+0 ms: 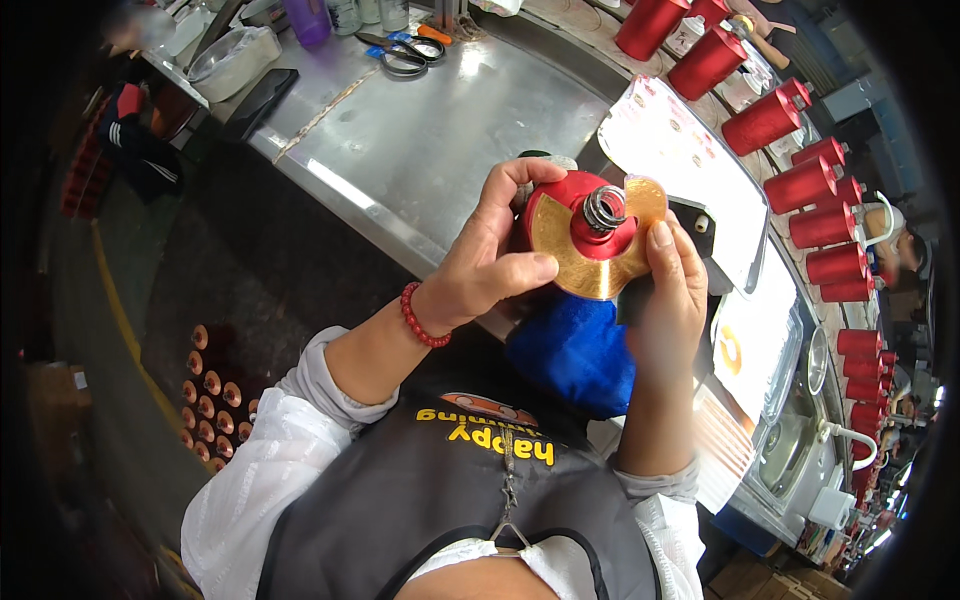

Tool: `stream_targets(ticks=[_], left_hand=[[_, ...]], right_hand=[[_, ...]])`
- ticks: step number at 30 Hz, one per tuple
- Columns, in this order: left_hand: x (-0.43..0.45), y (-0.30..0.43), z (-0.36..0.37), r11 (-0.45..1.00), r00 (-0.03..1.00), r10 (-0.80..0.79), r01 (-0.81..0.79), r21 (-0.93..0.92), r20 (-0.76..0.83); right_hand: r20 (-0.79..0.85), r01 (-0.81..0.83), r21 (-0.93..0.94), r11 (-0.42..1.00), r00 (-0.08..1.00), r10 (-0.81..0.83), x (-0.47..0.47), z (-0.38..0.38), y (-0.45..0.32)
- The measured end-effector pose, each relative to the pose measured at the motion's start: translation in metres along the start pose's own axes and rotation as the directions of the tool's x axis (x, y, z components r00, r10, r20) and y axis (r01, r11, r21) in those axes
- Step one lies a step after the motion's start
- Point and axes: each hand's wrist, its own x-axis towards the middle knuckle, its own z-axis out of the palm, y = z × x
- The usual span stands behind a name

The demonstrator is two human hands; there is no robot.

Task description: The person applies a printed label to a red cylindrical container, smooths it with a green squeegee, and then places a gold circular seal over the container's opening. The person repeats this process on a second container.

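Observation:
A red bottle (556, 187) with a metallic screw-threaded neck is tilted so that its mouth faces up towards me. Around its shoulder curves a gold ring-shaped label (600, 281), part lying on the red surface and one end (646, 196) standing free on the right of the neck. My left hand (480, 259) grips the bottle from the left, its thumb on the gold label. Between thumb and fingers, my right hand (671, 289) pinches the label's right side. Whether that hand also touches the bottle is hidden. Blue cloth (574, 356) lies below the bottle.
Scissors (409, 56) lie at the back of the metal worktop (375, 142); a dark flat object (262, 103) rests at its left edge. On my right are white sheets (675, 150), one with a gold ring. Red bottles (765, 120) line a conveyor; others stand lower left.

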Motion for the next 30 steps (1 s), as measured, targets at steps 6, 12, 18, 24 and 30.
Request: stream_targets(ticks=[6,12,18,24,30], left_hand=[[0.007,-0.004,-0.003,0.999,0.998,-0.043,0.043,0.011,-0.043],[0.011,-0.004,-0.009,1.000,1.000,-0.015,0.015,0.000,-0.010],[0.019,-0.006,-0.013,0.999,0.999,0.021,-0.023,-0.039,-0.032],[0.029,-0.015,-0.025,0.999,0.998,-0.046,0.045,-0.019,-0.033],[0.036,-0.023,-0.027,0.997,0.999,-0.037,0.035,-0.067,-0.032]], right_hand=[[-0.004,-0.126,0.027,0.992,0.992,0.126,0.011,-0.002,-0.010],[0.191,-0.063,0.081,0.995,0.980,0.046,0.022,-0.014,0.000],[0.108,-0.016,-0.144,0.989,0.994,0.032,0.023,-0.012,0.010],[0.096,-0.030,-0.120,0.992,0.994,0.041,0.035,-0.016,0.020],[0.058,-0.034,-0.091,0.995,0.998,0.040,0.039,-0.019,0.025]])
